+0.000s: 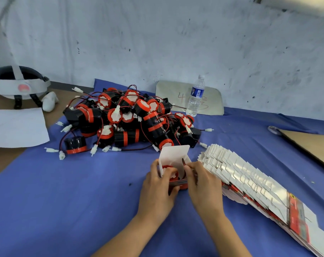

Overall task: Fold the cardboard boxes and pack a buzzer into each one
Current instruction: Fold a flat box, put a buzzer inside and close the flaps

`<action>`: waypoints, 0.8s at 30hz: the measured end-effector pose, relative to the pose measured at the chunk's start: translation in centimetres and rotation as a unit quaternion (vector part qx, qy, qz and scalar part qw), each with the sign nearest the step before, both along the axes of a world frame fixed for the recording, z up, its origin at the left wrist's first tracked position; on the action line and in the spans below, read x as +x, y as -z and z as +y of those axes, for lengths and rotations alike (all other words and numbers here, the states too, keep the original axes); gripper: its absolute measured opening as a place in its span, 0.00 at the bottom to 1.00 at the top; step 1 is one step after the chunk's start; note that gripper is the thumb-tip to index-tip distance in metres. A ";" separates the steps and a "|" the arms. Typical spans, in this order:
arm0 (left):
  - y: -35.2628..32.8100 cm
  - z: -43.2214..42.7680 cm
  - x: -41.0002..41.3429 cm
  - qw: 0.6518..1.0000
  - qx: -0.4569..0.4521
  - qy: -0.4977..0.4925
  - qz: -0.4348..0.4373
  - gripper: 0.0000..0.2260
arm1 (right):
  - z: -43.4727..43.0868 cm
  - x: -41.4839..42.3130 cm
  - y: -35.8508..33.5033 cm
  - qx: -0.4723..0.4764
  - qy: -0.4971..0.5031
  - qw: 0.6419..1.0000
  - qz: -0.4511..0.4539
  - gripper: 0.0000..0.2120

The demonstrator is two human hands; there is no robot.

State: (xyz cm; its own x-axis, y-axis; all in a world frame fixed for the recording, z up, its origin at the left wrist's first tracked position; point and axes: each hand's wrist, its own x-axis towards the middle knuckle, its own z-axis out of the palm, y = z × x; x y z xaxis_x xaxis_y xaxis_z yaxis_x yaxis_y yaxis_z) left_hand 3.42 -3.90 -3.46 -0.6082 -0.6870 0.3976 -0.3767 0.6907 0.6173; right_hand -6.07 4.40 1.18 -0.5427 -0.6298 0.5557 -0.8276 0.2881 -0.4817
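Box (174,154): clasping it in the left grip (157,184) to keep it open, pinching the wire (183,161) in the right grip (203,182), apparently tucking it onto the buzzer (167,170) inside, between both grips.

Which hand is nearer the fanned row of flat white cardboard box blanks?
Right. The right hand lies just beside the blanks; the left hand grips the open white box from its other side.

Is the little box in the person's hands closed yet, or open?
Open. The box has its white top flap standing up, and a red buzzer shows inside, between the left hand and right hand holding it.
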 end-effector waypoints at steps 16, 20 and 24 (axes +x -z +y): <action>0.2 0.1 -0.4 1.000 -0.017 -0.015 -0.013 0.15 | -3.8 1.9 -4.2 0.463 0.038 0.868 0.178 0.12; 0.5 -0.2 -0.4 1.000 -0.019 -0.013 -0.013 0.19 | -3.4 1.4 -4.3 0.469 0.007 0.857 0.213 0.14; 0.3 -0.1 -0.4 0.999 -0.025 -0.007 -0.039 0.22 | -3.0 0.6 -4.7 0.476 -0.008 0.849 0.230 0.16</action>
State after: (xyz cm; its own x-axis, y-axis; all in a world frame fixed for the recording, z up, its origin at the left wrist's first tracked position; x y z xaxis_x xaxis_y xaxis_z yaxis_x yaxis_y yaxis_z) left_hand 3.05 -4.03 -3.75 -0.6282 -0.6765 0.3844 -0.4323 0.7142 0.5504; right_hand -5.45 1.35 5.83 -0.3931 -0.9176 -0.0588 -0.8729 0.3523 0.3376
